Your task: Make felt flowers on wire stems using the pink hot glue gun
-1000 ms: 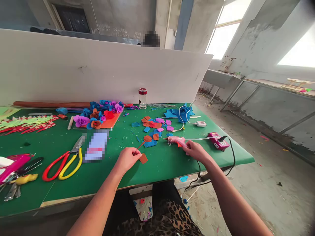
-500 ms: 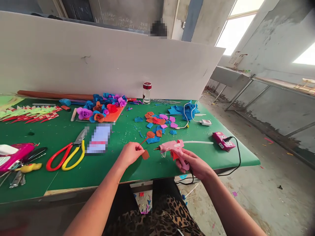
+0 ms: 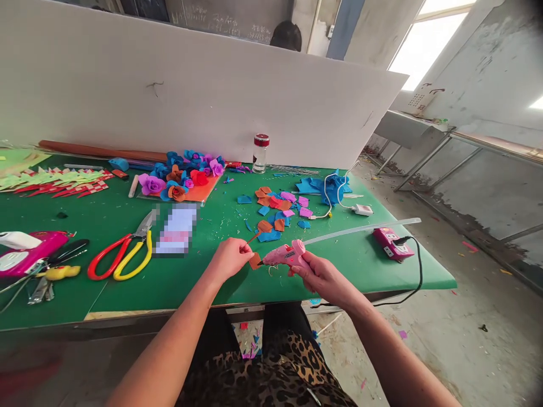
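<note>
My left hand (image 3: 231, 259) pinches a thin stick with a small orange paper piece (image 3: 255, 260) at its fingertips. My right hand (image 3: 324, 277) is wrapped round the handle of a pink glue gun (image 3: 288, 255). The gun's dark nozzle points left and meets the edge of the orange piece, or is very near it. A long clear glue stick (image 3: 365, 229) runs out of the gun's back to the right. Just beyond my hands, orange, blue, red and purple paper petals (image 3: 278, 203) lie scattered on the green table (image 3: 220, 226).
Red-and-yellow scissors (image 3: 123, 254) and a blurred phone (image 3: 176, 230) lie left. Paper flowers (image 3: 182, 175) and a red-lidded jar (image 3: 260, 154) stand behind. At right are a pink power socket (image 3: 392, 245), its black cord, and a white charger (image 3: 362, 210). A white board (image 3: 203, 90) rises at the back.
The glue gun has turned and moved left, so its nozzle now reaches the orange piece. My left hand keeps its pinch. The camera view has shifted slightly.
</note>
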Demonstrator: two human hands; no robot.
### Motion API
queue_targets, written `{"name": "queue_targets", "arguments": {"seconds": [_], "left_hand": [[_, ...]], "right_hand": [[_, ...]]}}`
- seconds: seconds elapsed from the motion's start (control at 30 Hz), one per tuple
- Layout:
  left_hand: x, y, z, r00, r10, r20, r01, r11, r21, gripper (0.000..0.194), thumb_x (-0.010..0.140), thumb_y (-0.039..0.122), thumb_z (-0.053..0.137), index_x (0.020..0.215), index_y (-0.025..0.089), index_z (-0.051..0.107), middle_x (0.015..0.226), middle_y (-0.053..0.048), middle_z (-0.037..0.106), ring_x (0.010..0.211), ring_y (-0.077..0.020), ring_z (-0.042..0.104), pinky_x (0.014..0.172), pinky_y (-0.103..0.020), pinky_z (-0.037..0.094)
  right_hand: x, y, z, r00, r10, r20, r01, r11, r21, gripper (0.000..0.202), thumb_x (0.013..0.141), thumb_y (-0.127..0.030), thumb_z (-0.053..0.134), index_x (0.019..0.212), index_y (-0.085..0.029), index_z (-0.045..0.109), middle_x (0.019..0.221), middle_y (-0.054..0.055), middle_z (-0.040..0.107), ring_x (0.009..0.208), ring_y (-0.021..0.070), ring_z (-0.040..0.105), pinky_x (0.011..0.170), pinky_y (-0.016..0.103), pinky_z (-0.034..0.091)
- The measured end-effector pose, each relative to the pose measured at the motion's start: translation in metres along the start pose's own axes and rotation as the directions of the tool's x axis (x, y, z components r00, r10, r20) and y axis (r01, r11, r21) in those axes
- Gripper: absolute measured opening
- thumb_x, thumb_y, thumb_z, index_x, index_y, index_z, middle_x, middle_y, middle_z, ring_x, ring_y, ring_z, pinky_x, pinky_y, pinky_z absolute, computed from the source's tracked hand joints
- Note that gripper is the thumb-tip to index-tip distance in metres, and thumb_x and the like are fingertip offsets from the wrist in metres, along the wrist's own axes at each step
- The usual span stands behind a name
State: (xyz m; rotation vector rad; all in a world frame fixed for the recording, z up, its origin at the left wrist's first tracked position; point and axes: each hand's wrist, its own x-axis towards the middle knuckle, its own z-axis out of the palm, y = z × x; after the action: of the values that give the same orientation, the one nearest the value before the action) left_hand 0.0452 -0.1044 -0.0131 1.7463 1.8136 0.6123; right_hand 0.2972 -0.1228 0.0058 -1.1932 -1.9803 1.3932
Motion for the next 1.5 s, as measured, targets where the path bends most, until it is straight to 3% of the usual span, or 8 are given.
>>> {"name": "queue_targets", "arguments": {"seconds": [0.13,0.27,0.43,0.63,0.87,1.5], "left_hand": [[0.001,-0.001,0.001,1.000,0.009,-0.003,-0.009,1.000,-0.002,0.015,0.069,0.028,0.056,0.059,0.018,0.064,0.054,0.001,0.055,0.055,-0.0130,0.048,0.052,-0.024,0.030],[0.001,-0.001,0.001,1.000,0.014,-0.005,-0.014,1.000,-0.004,0.016,0.068,0.026,0.055,0.059,0.018,0.065,0.054,0.001,0.055,0.055,-0.0130,0.048,0.052,-0.024,0.030],[0.000,0.001,-0.001,1.000,0.010,-0.005,-0.010,1.000,-0.002,0.015,0.067,0.026,0.057,0.058,0.018,0.065,0.054,0.001,0.056,0.054,-0.0133,0.048,0.052,-0.025,0.030],[0.000,0.000,0.000,1.000,0.007,-0.007,-0.007,1.000,-0.008,0.015,0.067,0.027,0.057,0.059,0.018,0.067,0.054,0.001,0.056,0.055,-0.0136,0.048,0.052,-0.025,0.030],[-0.001,0.000,-0.001,1.000,0.011,-0.003,-0.011,1.000,-0.017,0.015,0.067,0.027,0.056,0.059,0.018,0.066,0.054,0.001,0.055,0.055,-0.0133,0.047,0.052,-0.025,0.030],[0.001,-0.002,0.001,1.000,-0.012,-0.003,0.012,1.000,-0.024,0.015,0.068,0.026,0.057,0.061,0.018,0.068,0.054,0.001,0.056,0.056,-0.0139,0.049,0.052,-0.025,0.030]], "right_hand": [[0.003,-0.001,0.001,0.998,-0.057,-0.029,0.052,0.988,-0.145,0.028,0.093,-0.045,0.045,0.094,-0.019,0.055,0.064,-0.004,0.048,0.052,0.0088,0.038,0.048,0.020,0.030],[0.003,-0.007,0.002,0.993,-0.114,-0.025,0.102,0.954,-0.282,0.027,0.093,-0.039,0.043,0.110,-0.021,0.054,0.078,0.001,0.060,0.063,0.0137,0.048,0.057,0.023,0.036],[0.003,-0.014,0.002,0.990,-0.137,-0.024,0.124,0.948,-0.294,0.035,0.092,-0.039,0.044,0.123,-0.026,0.052,0.094,0.006,0.067,0.079,0.0211,0.059,0.070,0.029,0.043],[0.004,-0.016,0.003,0.991,-0.136,0.007,0.129,0.920,-0.369,0.029,0.094,-0.040,0.039,0.115,-0.024,0.053,0.103,0.007,0.067,0.084,0.0211,0.061,0.072,0.029,0.043],[0.005,-0.016,0.003,0.991,-0.132,0.008,0.124,0.908,-0.400,0.024,0.095,-0.040,0.038,0.105,-0.023,0.052,0.101,0.006,0.067,0.084,0.0207,0.062,0.071,0.029,0.043],[0.005,-0.016,0.001,0.988,-0.154,0.001,0.136,0.867,-0.479,0.026,0.096,-0.038,0.037,0.113,-0.024,0.051,0.100,0.006,0.068,0.086,0.0218,0.063,0.071,0.028,0.041]]}}
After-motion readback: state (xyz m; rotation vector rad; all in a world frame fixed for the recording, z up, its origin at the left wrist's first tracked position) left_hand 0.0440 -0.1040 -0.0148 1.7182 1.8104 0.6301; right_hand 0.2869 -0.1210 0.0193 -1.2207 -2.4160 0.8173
